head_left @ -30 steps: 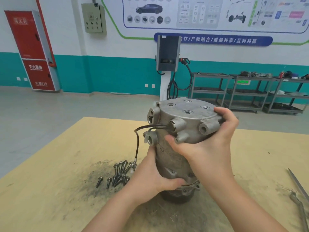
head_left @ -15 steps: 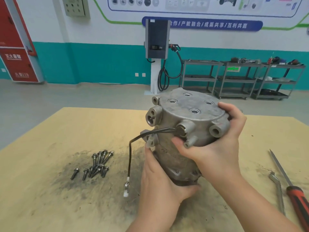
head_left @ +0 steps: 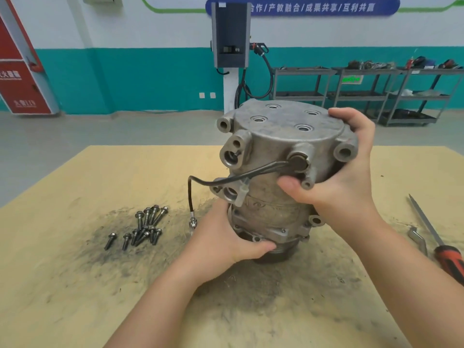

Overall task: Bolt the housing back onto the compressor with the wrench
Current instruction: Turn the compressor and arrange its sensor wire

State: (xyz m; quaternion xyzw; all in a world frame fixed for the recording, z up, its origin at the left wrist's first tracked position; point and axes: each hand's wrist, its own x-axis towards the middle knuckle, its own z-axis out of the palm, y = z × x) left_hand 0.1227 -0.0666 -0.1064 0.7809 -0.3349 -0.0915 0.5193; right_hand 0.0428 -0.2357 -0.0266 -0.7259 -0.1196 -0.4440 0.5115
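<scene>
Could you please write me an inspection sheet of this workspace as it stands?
Surface: tan board tabletop, smeared with dark grime around the work.
Job's things: compressor upright on the board, housing on top; top bolt holes empty; bolts lying loose to its left; wrench lying at the right.
Clutter: screwdriver beside the wrench.
Hands: left hand grips the compressor's lower body; right hand grips the housing.
Cables: black lead hangs from the housing, plug end near the board.
Surroundings: charging post, metal shelving, red cabinet.
</scene>
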